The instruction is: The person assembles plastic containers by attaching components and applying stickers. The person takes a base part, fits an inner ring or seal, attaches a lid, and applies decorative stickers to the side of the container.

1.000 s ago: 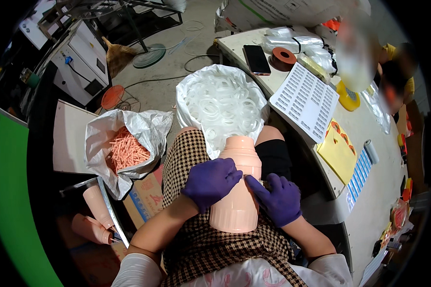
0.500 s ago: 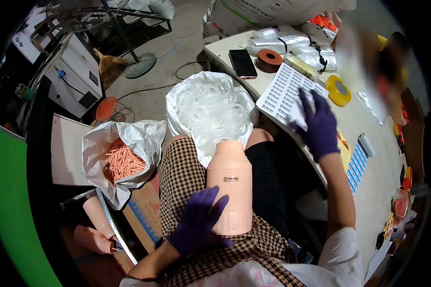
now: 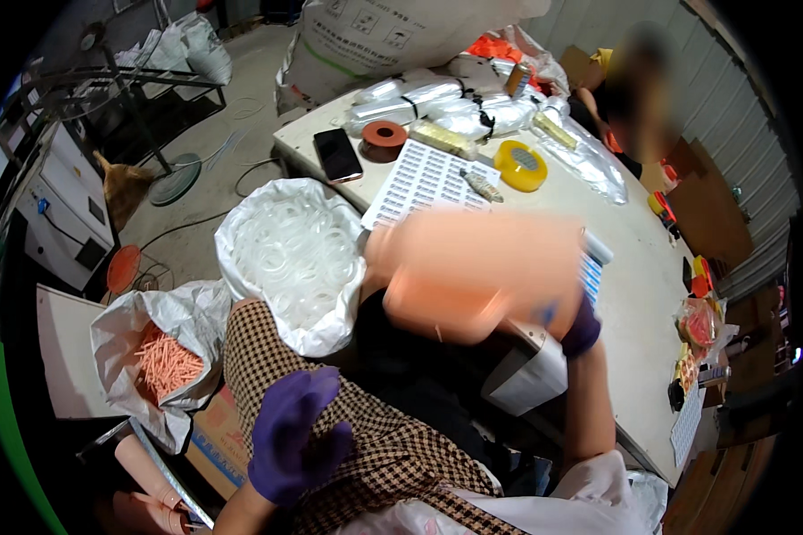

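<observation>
A peach-pink thermos flask (image 3: 482,259), smeared by motion, lies sideways in the air over the near edge of the table. Its base end is in my right hand (image 3: 583,328), purple-gloved and largely hidden behind the flask. The narrower end points left, and a handle-like loop hangs on its lower side. Above my checked apron (image 3: 375,437) is my left hand (image 3: 296,435), also gloved, empty with thumb and fingers apart. Past the flask, a white sheet of printed labels (image 3: 419,183) rests on the table.
On the table (image 3: 638,294) are a phone (image 3: 337,154), a brown tape roll (image 3: 384,141), a yellow tape roll (image 3: 520,166) and plastic-wrapped bundles (image 3: 410,102). Sacks of clear rings (image 3: 290,254) and pink sticks (image 3: 165,364) stand left. Another person (image 3: 633,111) sits beyond the table.
The flask has gone from upright on my lap to sideways at the right, now in my right hand, which left the label sheet. My left hand came off the flask. The view swung right.
</observation>
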Motion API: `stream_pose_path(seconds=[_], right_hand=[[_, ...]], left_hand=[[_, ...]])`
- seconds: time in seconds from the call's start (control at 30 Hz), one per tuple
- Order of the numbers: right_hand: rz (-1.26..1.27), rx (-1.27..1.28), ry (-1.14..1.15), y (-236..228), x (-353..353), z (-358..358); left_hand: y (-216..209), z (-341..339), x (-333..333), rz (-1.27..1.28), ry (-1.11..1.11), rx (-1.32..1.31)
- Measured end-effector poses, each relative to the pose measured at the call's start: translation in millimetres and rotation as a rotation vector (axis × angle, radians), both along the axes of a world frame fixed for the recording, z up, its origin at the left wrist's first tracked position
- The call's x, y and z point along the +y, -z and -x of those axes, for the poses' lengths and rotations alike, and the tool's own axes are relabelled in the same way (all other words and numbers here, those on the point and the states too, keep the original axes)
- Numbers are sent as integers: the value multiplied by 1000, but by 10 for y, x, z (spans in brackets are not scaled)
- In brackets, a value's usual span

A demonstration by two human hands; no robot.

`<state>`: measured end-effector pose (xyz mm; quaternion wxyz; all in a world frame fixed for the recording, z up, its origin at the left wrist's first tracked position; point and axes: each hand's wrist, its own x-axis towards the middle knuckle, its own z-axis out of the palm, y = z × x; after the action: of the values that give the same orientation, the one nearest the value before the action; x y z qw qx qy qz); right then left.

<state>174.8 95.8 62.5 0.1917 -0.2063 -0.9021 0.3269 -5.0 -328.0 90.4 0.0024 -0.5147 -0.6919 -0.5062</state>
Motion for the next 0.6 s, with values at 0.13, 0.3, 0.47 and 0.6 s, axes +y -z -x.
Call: stream_pose_path(seconds=[0.13, 0.3, 0.47, 0.6], right_hand=[[1064, 930, 9, -290, 556, 525], [-908, -418, 388, 589, 493, 495], [-482, -218, 349, 1047, 355, 216], [-313, 147, 373, 868, 38, 295]], left_hand=[[534, 13, 56, 80, -102, 71], [980, -12, -204, 184, -138, 133], [1183, 20, -296, 239, -96, 32], [1101, 116, -289, 317, 11, 96]])
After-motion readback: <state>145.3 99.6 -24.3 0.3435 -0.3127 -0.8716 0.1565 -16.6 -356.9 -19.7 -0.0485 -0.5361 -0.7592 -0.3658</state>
